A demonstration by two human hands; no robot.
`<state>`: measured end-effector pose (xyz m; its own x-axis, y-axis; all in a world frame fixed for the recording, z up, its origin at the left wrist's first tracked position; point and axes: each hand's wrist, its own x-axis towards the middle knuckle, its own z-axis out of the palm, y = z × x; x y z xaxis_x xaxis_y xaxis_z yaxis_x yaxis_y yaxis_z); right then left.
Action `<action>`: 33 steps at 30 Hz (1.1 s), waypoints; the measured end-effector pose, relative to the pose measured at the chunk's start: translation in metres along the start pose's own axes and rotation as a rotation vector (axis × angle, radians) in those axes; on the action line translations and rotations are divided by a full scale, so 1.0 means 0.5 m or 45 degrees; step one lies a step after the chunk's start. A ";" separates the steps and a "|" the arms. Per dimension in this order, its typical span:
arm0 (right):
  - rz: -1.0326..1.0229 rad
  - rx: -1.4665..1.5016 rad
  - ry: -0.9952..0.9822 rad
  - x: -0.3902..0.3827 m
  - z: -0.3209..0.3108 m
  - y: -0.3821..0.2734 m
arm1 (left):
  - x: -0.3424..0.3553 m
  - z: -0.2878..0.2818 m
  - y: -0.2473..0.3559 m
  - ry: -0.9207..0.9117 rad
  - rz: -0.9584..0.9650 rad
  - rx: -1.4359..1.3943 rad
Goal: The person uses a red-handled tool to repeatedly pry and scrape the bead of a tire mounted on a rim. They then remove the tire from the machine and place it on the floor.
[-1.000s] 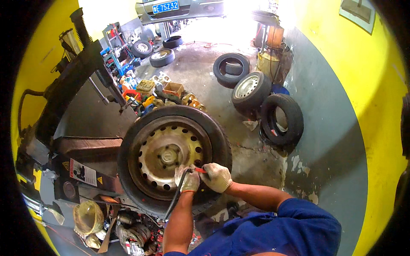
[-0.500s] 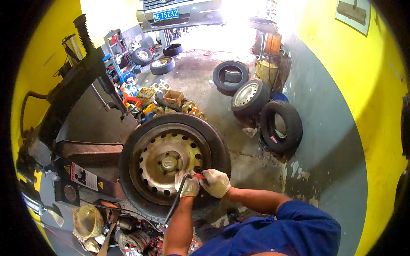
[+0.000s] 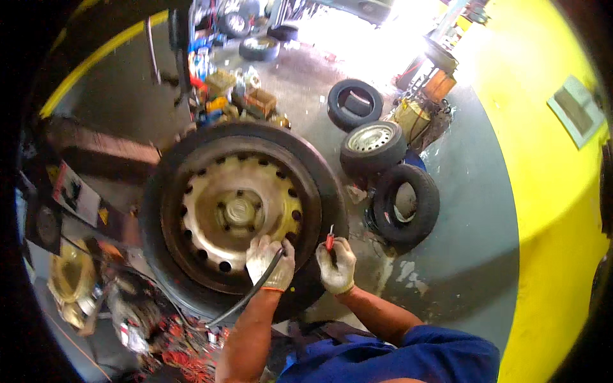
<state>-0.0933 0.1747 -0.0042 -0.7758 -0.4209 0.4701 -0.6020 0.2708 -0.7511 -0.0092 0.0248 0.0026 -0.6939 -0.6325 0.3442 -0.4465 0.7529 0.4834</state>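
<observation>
My left hand (image 3: pixel 269 265), in a white knit glove, is closed round the end of a black hose (image 3: pixel 252 295) at the lower part of the large steel wheel (image 3: pixel 223 179). The hose trails down to the lower left. My right hand (image 3: pixel 336 268), also gloved, grips a small red-handled tool (image 3: pixel 330 242) with a thin metal tip pointing up, held above the tyre (image 3: pixel 163 210) at the right of the rim. The wheel lies face up, with a ring of holes and a centre cap.
A machine post (image 3: pixel 180 51) and pedal housing (image 3: pixel 108 143) stand left, above clutter (image 3: pixel 153 319). Loose tyres (image 3: pixel 405 236) and another wheel (image 3: pixel 373 147) lie right, beside a grey and yellow wall (image 3: pixel 543 210). Containers (image 3: pixel 258 99) lie behind; a car bumper shows at the top.
The view has shifted and tilted. My right hand has moved right, away from my left, turning the red tool from sideways to upright. My left hand still holds the hose.
</observation>
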 end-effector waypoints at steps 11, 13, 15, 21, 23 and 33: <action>-0.107 -0.082 -0.148 0.002 0.038 -0.002 | 0.011 0.004 -0.030 -0.002 -0.126 -0.175; -0.162 -0.115 -0.139 0.003 0.039 0.007 | 0.014 -0.003 -0.022 -0.011 -0.170 -0.199; -0.104 -0.092 -0.112 0.003 0.040 0.001 | 0.018 -0.009 -0.020 -0.050 -0.173 -0.196; -0.048 -0.033 -0.027 -0.009 0.038 0.014 | 0.013 0.005 -0.033 -0.064 -0.104 -0.214; -0.002 -0.007 -0.009 -0.012 0.035 0.014 | 0.015 0.006 -0.028 -0.098 -0.098 -0.199; -0.082 0.075 0.014 -0.020 0.025 0.024 | 0.015 -0.005 -0.019 -0.078 -0.082 -0.153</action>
<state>-0.0904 0.1714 -0.0239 -0.7381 -0.4259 0.5232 -0.6389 0.1921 -0.7449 -0.0086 0.0124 0.0026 -0.7008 -0.6639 0.2610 -0.4230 0.6814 0.5973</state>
